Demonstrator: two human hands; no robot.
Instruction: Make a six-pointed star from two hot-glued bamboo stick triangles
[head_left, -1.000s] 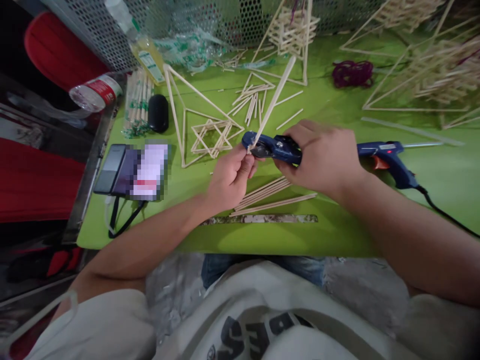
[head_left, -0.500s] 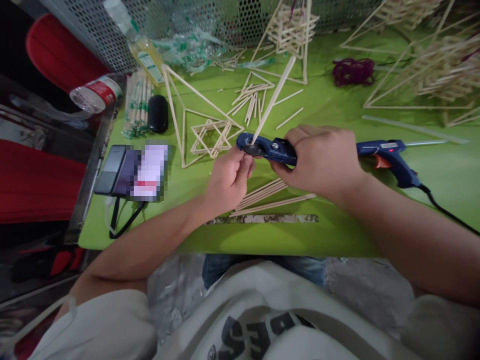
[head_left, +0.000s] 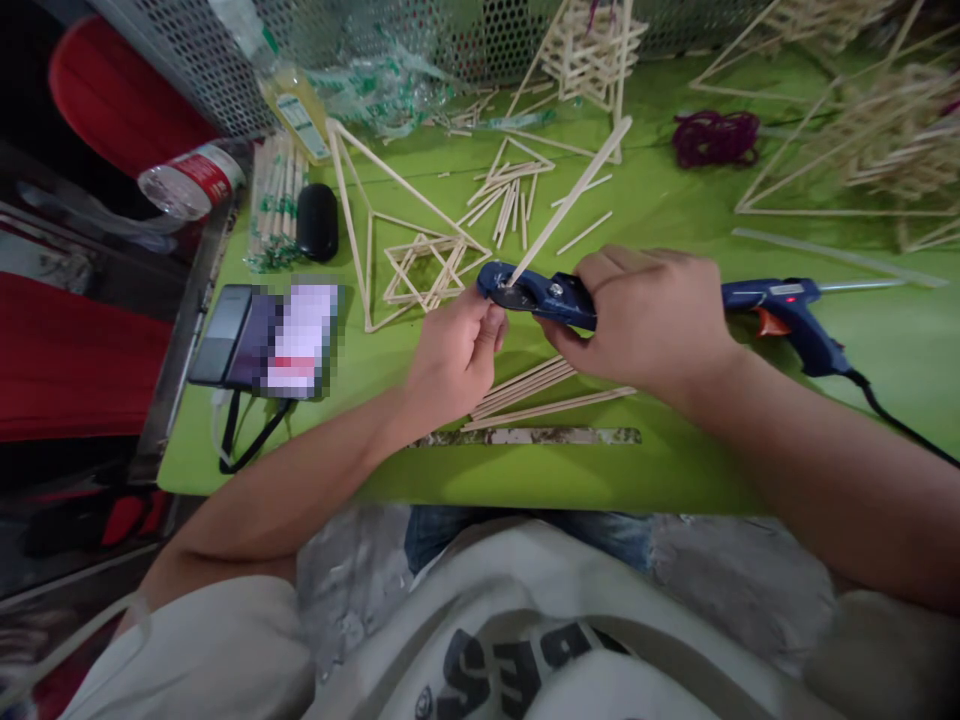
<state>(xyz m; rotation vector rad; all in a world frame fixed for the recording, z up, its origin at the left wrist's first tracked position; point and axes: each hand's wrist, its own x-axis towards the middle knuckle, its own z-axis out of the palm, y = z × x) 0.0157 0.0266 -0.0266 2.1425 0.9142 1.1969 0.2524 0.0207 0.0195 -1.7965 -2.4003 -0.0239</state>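
Observation:
My right hand (head_left: pixel 656 310) is wrapped round the handles of a blue hand cutter (head_left: pixel 541 297) with a bolt at its pivot. A pale wooden stick (head_left: pixel 571 203) slants up and right from the cutter's jaws. Just below the cutter's head, my left hand (head_left: pixel 452 355) is closed, thumb against forefinger, where the stick's lower end meets the jaws; the gripped part is mostly hidden. Beneath both hands lie several long wooden sticks (head_left: pixel 525 388) and a flat, patterned strip (head_left: pixel 555 436). Several short cut sticks (head_left: pixel 514 213) lie beyond the cutter.
A glue gun (head_left: pixel 787 305) with a lit red light lies at right, its cable trailing off. Stick frames (head_left: pixel 370 270) stand at left and at the back. Purple string (head_left: pixel 716 138), a phone (head_left: pixel 306 340), a black case (head_left: pixel 317 222) and a bottle (head_left: pixel 300 115) are on the green table (head_left: pixel 660 475).
The stick's upper end has tilted to the right. Both hands and the cutter stay almost in place, and the whole view has shifted slightly.

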